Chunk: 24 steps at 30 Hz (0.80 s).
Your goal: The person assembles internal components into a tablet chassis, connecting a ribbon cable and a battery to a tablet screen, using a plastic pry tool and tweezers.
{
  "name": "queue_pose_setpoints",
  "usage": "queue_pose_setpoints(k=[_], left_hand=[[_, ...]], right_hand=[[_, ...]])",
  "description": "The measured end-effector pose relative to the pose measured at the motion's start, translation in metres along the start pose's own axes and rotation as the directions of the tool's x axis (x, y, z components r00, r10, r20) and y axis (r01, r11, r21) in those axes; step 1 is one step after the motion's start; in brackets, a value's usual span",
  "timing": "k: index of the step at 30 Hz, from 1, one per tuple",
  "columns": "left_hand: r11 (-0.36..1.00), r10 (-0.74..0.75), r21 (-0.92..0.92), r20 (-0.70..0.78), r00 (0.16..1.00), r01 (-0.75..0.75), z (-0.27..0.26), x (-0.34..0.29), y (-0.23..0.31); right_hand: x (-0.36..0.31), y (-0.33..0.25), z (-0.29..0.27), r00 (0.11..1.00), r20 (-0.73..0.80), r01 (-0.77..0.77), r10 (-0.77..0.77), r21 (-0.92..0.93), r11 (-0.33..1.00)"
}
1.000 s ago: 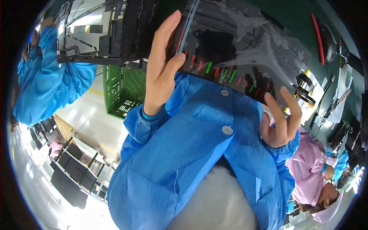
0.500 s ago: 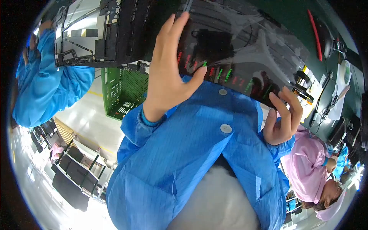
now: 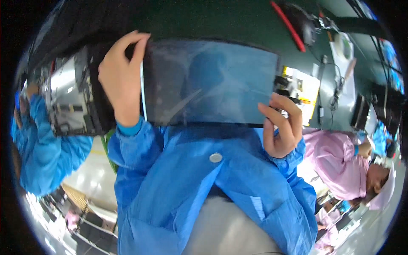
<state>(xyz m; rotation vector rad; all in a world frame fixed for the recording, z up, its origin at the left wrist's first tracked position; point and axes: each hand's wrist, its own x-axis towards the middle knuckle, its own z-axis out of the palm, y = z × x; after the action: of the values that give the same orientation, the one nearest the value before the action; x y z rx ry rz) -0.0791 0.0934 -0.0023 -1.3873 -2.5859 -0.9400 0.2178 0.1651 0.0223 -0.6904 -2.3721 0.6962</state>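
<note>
A wide, dark flat display panel (image 3: 208,85) with a glossy bluish sheen lies in front of my chest. At its far left corner my left hand (image 3: 123,76) has thumb and fingers pinched together; whether they hold the panel's edge or a thin film on it is hidden. A thin pale strip runs down the panel's left edge beside that hand. My right hand (image 3: 284,126) grips the near right corner, with curled fingers on the face and the thumb at the edge.
Left of the panel sits an open device frame (image 3: 70,89); a person in blue (image 3: 46,144) is beyond it. To the right are black round parts on yellow-edged paper (image 3: 304,83), a red stick-like tool (image 3: 289,27), and cables (image 3: 338,87). A person in pink (image 3: 335,165) works nearby.
My left hand went from spread fingers over the panel to a pinch at its left corner. The panel now appears level, and its coloured lettering no longer shows. The view has shifted.
</note>
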Motion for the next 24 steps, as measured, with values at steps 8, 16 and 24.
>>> queue_pose_setpoints(k=[8,16,24], left_hand=[[-0.043,0.892,-0.985,0.038,0.45,0.168,-0.03,0.012,0.008],[0.844,-0.242,-0.462,0.126,0.962,0.273,0.0,-0.035,0.014],[0.149,-0.394,-0.916,0.291,0.872,0.373,-0.003,-0.044,0.015]], right_hand=[[0.031,0.0,0.005,0.961,-0.254,-0.156,0.108,-0.178,0.972],[-0.004,0.012,0.016,0.984,-0.173,0.038,-0.042,-0.029,0.999],[-0.021,0.025,0.033,0.981,-0.128,-0.107,0.149,0.288,0.952]])
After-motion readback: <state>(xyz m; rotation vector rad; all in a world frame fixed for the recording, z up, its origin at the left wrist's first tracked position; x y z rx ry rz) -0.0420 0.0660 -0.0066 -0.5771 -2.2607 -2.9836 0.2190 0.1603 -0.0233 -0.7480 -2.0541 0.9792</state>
